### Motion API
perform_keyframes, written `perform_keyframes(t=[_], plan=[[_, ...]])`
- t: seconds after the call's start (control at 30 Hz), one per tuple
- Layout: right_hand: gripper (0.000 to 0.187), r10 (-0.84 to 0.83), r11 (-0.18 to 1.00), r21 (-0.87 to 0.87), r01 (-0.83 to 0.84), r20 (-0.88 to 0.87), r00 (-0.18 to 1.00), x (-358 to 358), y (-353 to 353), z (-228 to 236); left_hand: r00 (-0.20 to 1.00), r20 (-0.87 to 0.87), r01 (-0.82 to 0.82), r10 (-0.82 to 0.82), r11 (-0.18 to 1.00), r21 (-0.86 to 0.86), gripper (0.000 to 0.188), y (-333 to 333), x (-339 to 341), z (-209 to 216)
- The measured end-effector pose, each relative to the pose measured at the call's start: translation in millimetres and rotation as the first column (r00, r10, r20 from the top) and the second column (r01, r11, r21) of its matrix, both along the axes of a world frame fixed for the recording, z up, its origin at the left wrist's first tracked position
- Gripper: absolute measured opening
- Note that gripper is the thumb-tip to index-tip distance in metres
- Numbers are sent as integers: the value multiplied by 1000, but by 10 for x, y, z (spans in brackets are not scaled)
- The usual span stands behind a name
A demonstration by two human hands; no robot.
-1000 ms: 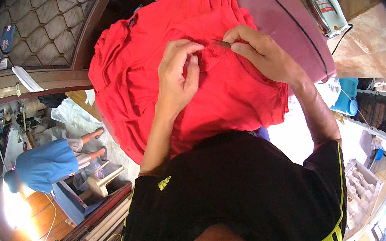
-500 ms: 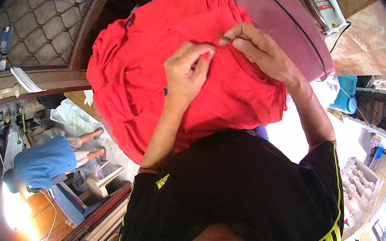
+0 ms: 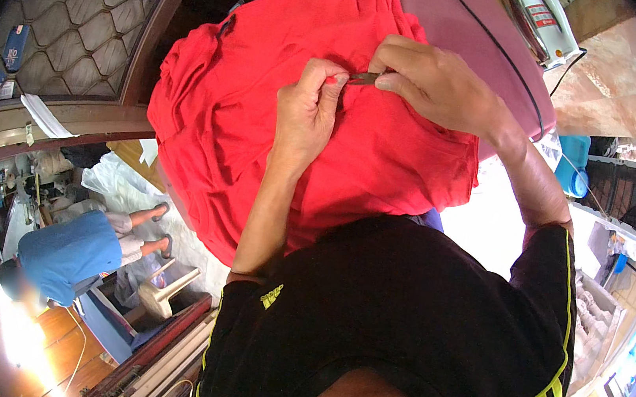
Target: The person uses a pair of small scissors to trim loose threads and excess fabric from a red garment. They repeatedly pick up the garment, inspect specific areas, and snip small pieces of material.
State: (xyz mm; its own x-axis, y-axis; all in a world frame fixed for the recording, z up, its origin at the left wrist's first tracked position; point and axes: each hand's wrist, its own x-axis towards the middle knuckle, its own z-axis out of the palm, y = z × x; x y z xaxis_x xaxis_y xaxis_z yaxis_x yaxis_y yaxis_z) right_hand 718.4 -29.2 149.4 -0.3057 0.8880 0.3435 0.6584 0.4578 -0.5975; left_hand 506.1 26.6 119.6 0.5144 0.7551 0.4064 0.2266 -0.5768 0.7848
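A big heap of red fabric [image 3: 223, 131] lies in folds before me, over a mauve padded surface. My left hand [image 3: 309, 106] rests over its middle, thumb and forefinger pinched on a small bit of the red fabric. From the right comes my right hand [image 3: 439, 82], closed around a small dark metal tool [image 3: 363, 79], thin and pointed like thread snips. Its tip reaches the pinching fingertips of the left hand. Most of the tool is hidden inside the right hand, so its exact kind is unclear.
The mauve padded board [image 3: 464, 42] carries a black cord and a white iron [image 3: 542, 20] at the far right. A metal lattice gate [image 3: 77, 26] stands at the left. Lower left, a person in blue [image 3: 73, 252] is near a cream stool [image 3: 164, 291]. A blue container [image 3: 572, 166] sits at right.
My right hand has turned and come closer to the left, bringing the metal tool's tip to the left fingertips. The left hand keeps its pinch. The whole view has shifted slightly.
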Motion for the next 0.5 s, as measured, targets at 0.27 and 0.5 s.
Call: perform_keyframes(t=[0.27, 0.5], plan=[[18, 119, 989, -100, -113, 57, 991, 22, 143, 102, 993, -101, 74, -68, 995, 59, 4, 34, 3, 146], [15, 187, 963, -184, -195, -60, 980, 139, 148, 48, 974, 222, 49, 37, 928, -369, 12, -37, -54, -12]])
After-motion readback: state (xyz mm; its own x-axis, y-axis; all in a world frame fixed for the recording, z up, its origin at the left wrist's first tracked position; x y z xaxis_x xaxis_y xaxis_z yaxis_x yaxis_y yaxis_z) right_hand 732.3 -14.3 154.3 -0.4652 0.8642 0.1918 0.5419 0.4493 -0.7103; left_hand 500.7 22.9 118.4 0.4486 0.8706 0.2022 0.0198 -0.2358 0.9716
